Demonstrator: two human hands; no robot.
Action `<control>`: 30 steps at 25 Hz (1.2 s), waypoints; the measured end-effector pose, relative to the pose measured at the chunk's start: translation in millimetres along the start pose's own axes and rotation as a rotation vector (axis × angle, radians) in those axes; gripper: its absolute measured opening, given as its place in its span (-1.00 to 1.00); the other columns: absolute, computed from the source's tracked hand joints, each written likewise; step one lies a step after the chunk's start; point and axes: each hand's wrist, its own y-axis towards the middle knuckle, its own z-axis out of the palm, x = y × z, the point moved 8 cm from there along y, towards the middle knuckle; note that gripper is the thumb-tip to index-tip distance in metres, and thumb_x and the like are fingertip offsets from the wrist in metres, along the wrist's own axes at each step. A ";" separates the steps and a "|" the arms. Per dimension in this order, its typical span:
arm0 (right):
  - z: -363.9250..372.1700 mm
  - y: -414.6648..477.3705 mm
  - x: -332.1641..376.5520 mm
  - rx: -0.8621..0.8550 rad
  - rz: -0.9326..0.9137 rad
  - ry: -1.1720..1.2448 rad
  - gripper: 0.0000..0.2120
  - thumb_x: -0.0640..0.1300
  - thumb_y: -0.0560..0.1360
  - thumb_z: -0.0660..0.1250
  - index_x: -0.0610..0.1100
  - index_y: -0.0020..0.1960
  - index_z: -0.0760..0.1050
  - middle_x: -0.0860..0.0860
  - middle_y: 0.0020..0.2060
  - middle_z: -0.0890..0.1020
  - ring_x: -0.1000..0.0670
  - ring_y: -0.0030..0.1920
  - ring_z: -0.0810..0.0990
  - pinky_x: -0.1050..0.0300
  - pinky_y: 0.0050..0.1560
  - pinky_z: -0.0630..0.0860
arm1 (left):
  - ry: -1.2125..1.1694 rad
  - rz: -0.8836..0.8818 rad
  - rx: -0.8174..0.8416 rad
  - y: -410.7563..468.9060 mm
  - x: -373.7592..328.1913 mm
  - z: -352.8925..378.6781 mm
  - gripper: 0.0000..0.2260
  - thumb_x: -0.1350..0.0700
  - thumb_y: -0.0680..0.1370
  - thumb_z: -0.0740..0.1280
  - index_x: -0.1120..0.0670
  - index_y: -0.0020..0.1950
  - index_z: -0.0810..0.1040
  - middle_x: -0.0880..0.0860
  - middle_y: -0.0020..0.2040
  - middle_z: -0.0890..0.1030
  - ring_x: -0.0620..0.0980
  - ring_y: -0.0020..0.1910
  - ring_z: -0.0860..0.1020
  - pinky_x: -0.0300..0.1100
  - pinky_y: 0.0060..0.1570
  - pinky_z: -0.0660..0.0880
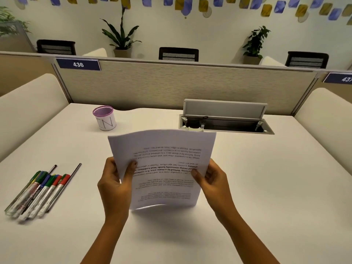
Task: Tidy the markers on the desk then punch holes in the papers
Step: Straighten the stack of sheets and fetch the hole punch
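As left hand [115, 187] and right hand [211, 180] pinch them, papers [163, 147] bow — upside-down.

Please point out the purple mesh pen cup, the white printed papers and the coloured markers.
purple mesh pen cup [105, 120]: head view, on its white label.
white printed papers [164, 162]: head view, middle of the top sheet.
coloured markers [43, 193]: head view, on a marker barrel.
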 end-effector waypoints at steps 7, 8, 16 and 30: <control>4.5 -8.1 -16.0 -0.063 0.017 -0.025 -0.76 -0.18 0.53 0.31 -0.01 0.18 0.50 0.13 0.07 0.66 0.03 0.06 0.64 0.07 0.10 0.61 | -0.010 -0.023 -0.063 -12.2 10.2 -11.1 -0.91 0.02 0.51 0.33 -0.08 -0.06 0.43 -0.19 -0.11 0.60 -0.05 -0.12 0.59 -0.46 -0.22 0.53; 3.9 -8.1 -16.1 -0.068 0.011 -0.026 -0.76 -0.16 0.52 0.31 0.02 0.17 0.50 0.17 0.05 0.65 0.05 0.05 0.64 0.14 0.07 0.61 | -0.028 -0.013 -0.054 -11.2 7.6 -11.4 -0.91 0.01 0.50 0.32 -0.13 -0.07 0.42 -0.23 -0.10 0.60 -0.09 -0.10 0.59 -0.46 -0.20 0.53; 2.4 -19.6 -34.6 -0.102 0.037 -0.059 -0.73 -0.11 0.49 0.35 -0.01 0.19 0.52 0.17 0.07 0.65 0.10 0.05 0.62 0.20 0.07 0.60 | 0.025 -0.032 0.001 -24.2 22.9 -6.7 -0.78 0.15 0.50 0.29 -0.20 -0.08 0.39 -0.23 -0.10 0.58 -0.07 -0.07 0.59 -0.52 -0.19 0.50; 3.3 -1.8 36.0 -0.021 -0.303 -0.337 -0.93 -0.10 0.52 0.28 0.00 -0.01 0.51 0.19 -0.13 0.62 0.20 -0.16 0.64 0.42 -0.16 0.56 | 0.158 0.094 -0.185 9.7 2.2 -34.5 -0.26 0.01 0.44 0.44 0.11 0.48 0.11 0.02 0.50 0.22 -0.09 0.43 0.28 -0.12 0.39 0.31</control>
